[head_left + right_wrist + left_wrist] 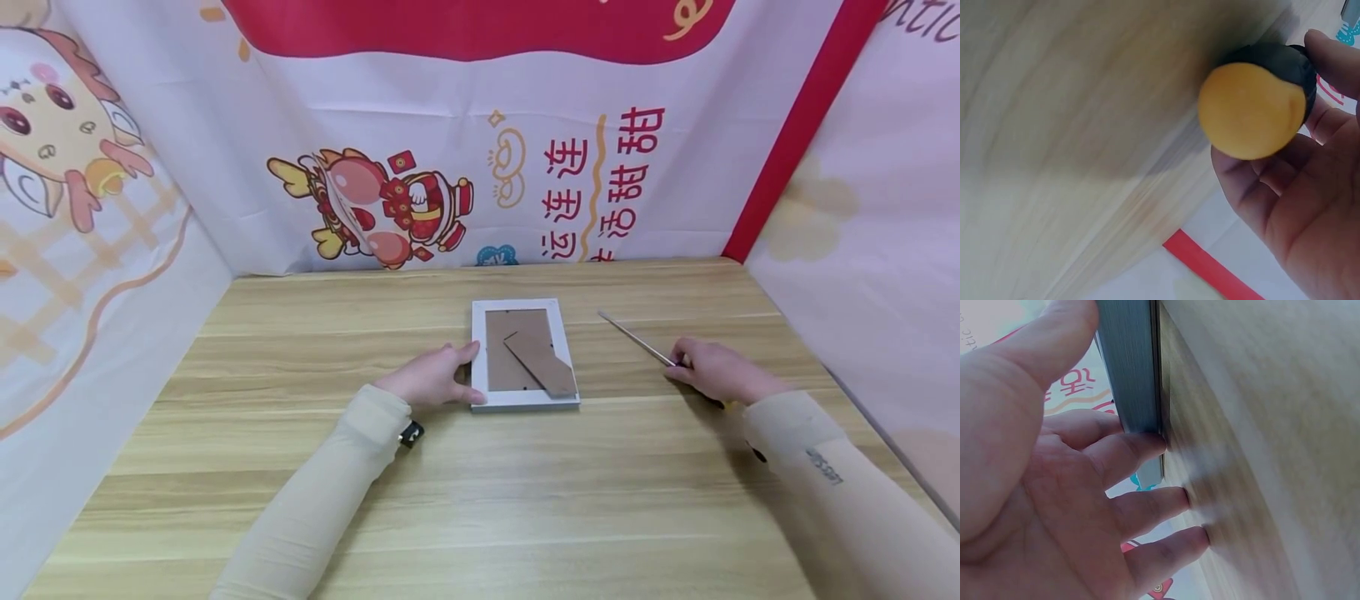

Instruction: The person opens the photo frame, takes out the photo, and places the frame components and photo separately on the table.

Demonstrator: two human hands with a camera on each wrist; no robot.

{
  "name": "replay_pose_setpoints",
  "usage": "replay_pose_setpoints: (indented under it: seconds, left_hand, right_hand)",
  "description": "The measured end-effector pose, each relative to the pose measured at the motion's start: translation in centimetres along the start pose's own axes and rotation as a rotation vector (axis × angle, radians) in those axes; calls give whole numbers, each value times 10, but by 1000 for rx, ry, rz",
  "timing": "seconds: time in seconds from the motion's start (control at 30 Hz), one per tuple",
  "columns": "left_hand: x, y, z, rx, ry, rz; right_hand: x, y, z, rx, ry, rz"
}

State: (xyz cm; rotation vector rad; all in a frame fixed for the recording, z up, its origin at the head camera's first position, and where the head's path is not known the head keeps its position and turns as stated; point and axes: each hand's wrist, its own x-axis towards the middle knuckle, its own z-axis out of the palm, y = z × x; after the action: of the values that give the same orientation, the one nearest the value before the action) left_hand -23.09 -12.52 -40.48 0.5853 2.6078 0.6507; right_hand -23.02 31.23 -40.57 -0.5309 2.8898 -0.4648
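Observation:
A photo frame with a white border lies face down on the table, its brown backing and fold-out stand upward. My left hand rests against the frame's left side, with thumb and forefinger touching the edge near the front corner. In the left wrist view, the frame's grey side meets the fingers, while other fingertips touch the tabletop. To the right of the frame, my right hand grips a screwdriver. Its metal shaft points away to the left, and its handle has a yellow end and black sides.
The wood-grain table reaches back to a printed curtain with red and cartoon patterns. Similar cloth hangs along the left and the right sides.

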Motion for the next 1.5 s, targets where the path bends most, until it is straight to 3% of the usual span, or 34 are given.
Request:
replay_pose_setpoints:
  seconds: [0.37, 0.53, 0.63, 0.77, 0.93, 1.2, 1.37, 1.5]
  left_hand:
    - [0, -4, -2, -10, -53, 16]
    - [3, -14, -17, -47, -77, 74]
    - [10, -20, -33, -37, -51, 96]
    - [23, -27, -54, 3, -5, 73]
    - [49, -32, -68, 19, -23, 44]
    - [90, -29, -63, 123, -52, 60]
    - [104, -21, -60, 196, -60, 105]
    - [110, -15, -59, 196, -65, 84]
  right_hand:
    - [-3, 5, -11, 29, -95, 24]
    - [-3, -10, -20, 6, -21, -21]
    - [-6, -27, -24, 25, 35, -64]
    - [-9, -52, -21, 62, 30, -103]
    - [-5, -81, -6, 149, -71, -80]
    - [5, -122, 25, 214, -76, -48]
    - [11, -140, 35, 223, -45, -54]
    - [17, -147, 40, 198, -20, -2]
